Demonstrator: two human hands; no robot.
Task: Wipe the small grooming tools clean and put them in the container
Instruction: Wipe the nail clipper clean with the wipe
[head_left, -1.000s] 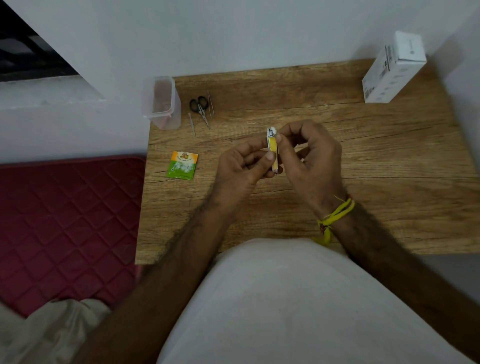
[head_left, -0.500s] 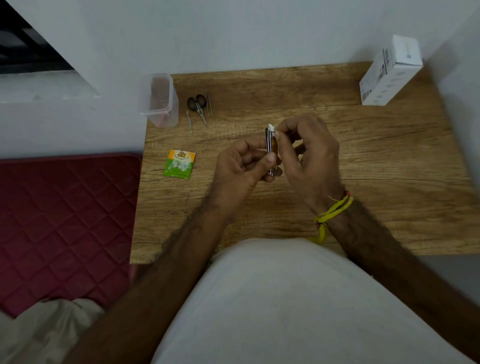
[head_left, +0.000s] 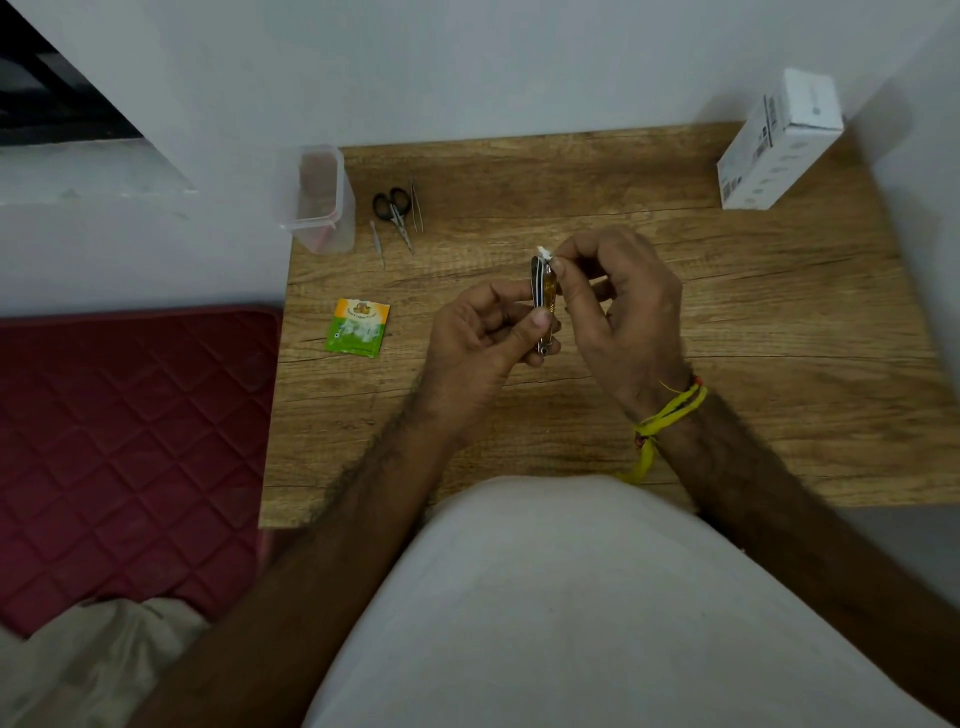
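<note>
Holding a nail clipper (head_left: 543, 301) upright at the centre of the frame, the left hand (head_left: 480, 343) pinches its lower end, likely to steady it. The right hand (head_left: 618, 306) pinches a small white wipe (head_left: 544, 253) against the clipper's top end. At upper left, on the wooden table (head_left: 727, 312), stands an open clear container (head_left: 318, 200); scissors (head_left: 393, 210) and thin metal tools lie just beside it, apparently awaiting wiping.

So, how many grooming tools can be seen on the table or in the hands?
4: scissors, tweezers and a thin metal pick beside the container; a nail clipper in the left hand.
</note>
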